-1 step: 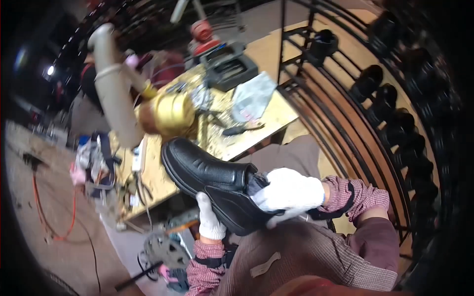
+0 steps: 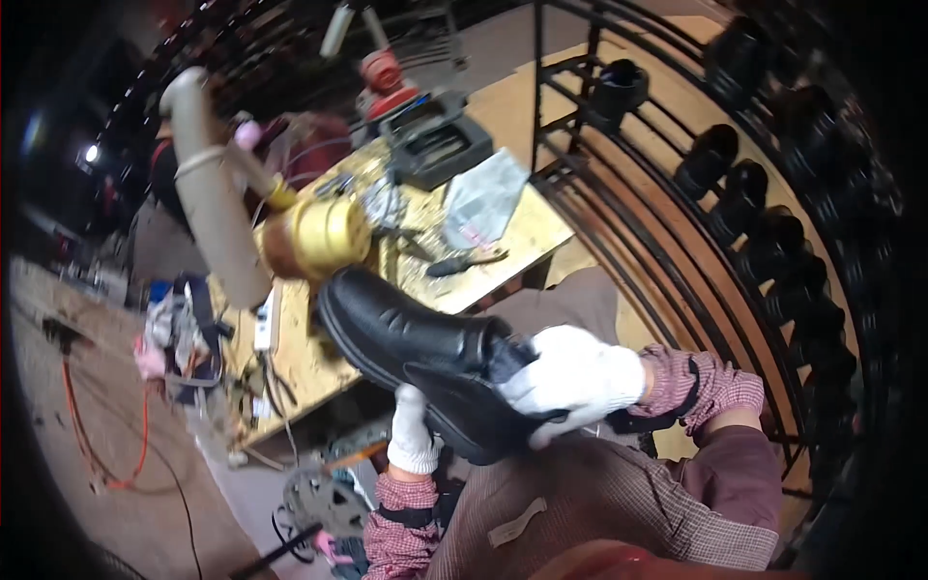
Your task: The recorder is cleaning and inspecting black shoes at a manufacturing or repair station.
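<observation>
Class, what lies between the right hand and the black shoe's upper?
In the head view, dark crumpled cloth lies between the right hand and the black slip-on shoe.

The left hand [image 2: 413,433] showed little beyond its thumb side and cuff, its fingers being hidden by the black shoe [image 2: 411,329], and its checked sleeve [image 2: 401,543] was cut off by the lower edge. At the shoe's opening, the fingertips of the right hand [image 2: 572,375] and the dark material [image 2: 509,358] were too indistinct to separate. Footwear [image 2: 814,126] at far right faded into the dark rim.
</observation>
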Motion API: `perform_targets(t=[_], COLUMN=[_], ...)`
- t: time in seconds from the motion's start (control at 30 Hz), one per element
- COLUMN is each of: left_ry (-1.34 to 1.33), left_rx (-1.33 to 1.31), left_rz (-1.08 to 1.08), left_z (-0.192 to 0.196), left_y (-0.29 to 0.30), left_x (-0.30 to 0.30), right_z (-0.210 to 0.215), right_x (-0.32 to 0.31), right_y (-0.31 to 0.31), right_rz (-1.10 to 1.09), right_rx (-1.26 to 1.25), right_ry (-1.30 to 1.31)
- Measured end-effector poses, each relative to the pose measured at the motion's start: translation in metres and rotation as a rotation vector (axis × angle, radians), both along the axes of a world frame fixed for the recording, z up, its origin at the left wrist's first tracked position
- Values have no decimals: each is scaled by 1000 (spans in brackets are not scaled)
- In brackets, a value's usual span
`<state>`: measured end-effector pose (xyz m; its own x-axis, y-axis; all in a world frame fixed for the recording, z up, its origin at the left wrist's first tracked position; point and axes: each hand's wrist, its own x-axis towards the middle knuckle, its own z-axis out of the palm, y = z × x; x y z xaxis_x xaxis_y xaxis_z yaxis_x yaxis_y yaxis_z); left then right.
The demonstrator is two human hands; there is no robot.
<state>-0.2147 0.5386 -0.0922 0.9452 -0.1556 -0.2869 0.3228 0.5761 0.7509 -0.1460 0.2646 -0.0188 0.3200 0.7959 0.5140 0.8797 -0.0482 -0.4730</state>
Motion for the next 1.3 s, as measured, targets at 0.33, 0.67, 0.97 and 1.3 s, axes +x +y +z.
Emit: perform_targets(t=[0.33, 0.67, 0.97, 1.3], left_ry=[-139, 56, -79, -54], left_rx=[-48, 94, 44, -223], left_rz=[-403, -49, -105, 26], left_z=[-3, -33, -8, 27], left_y=[-49, -4, -39, -58], left_x=[66, 60, 56, 28], right_z=[38, 35, 12, 61], right_x=[95, 267, 260, 9], right_y=[-145, -177, -137, -13], right_rz=[-1267, -1535, -1394, -345], right_rx=[-159, -711, -534, -38], right_ry=[-168, -470, -62, -106])
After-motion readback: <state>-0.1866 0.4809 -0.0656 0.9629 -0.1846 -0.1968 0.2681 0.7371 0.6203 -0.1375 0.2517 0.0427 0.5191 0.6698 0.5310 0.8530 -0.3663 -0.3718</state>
